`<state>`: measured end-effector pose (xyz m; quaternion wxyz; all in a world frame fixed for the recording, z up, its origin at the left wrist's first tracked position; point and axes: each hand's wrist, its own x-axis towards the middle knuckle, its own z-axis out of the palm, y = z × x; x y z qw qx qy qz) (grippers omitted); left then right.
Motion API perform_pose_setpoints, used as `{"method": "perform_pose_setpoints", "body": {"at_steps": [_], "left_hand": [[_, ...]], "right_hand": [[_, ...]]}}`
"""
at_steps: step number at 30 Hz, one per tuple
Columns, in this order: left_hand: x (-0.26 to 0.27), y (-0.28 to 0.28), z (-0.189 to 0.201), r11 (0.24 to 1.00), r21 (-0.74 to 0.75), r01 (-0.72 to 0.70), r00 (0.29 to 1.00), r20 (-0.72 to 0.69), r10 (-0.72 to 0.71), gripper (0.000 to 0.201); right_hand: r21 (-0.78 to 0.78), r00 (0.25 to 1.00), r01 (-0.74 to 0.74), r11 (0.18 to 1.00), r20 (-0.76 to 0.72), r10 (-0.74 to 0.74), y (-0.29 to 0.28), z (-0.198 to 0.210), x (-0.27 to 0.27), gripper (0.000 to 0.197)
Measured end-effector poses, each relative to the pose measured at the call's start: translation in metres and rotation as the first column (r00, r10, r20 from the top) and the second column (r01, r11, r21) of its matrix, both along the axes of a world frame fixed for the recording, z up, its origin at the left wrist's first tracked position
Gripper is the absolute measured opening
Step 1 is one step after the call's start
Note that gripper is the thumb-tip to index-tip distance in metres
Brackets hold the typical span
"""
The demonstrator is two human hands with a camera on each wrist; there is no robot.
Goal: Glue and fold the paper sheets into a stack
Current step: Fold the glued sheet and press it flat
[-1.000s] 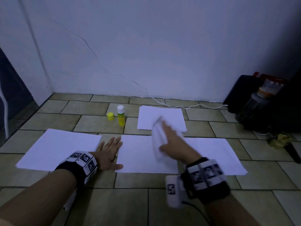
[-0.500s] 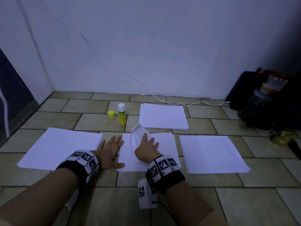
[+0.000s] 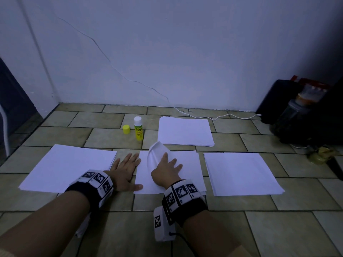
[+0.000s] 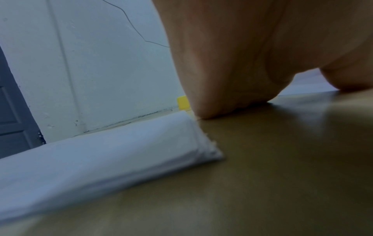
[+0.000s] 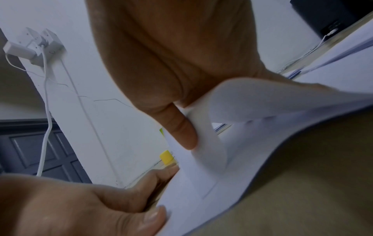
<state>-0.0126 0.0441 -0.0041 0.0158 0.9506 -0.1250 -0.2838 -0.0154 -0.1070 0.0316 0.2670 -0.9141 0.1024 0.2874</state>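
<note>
On the tiled floor a white paper sheet (image 3: 185, 173) lies in front of me, its left part bent up in a curl (image 3: 156, 154). My right hand (image 3: 167, 167) rests on it with fingers spread. In the right wrist view the thumb (image 5: 181, 132) pinches the curled sheet (image 5: 252, 102) against the hand. My left hand (image 3: 126, 169) lies flat on the floor beside the sheet, its thumb touching the left edge. An uncapped glue stick (image 3: 138, 130) stands behind, with its yellow cap (image 3: 126, 129) to its left.
White paper stacks lie at the left (image 3: 70, 167), at the right (image 3: 239, 173) and behind (image 3: 185, 131). A white cable (image 3: 222, 116) runs along the wall base. Dark bags and a jar (image 3: 293, 117) crowd the right corner. A dark door (image 3: 11, 101) is at the left.
My right hand swung left and down with the sheet, from over the right stack onto the middle sheet, and has kept nearly still for the last half second. The left hand stayed put.
</note>
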Motion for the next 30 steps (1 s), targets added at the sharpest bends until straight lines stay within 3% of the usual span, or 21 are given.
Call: {"method": "perform_pose_setpoints", "body": {"at_steps": [30], "left_hand": [[0.001,0.001,-0.003,1.000,-0.008,-0.008,1.000,0.007,0.008,0.099]], "right_hand": [[-0.068,1.000,0.028,0.997,-0.004,-0.029,0.002,-0.011,0.012,0.073]]}}
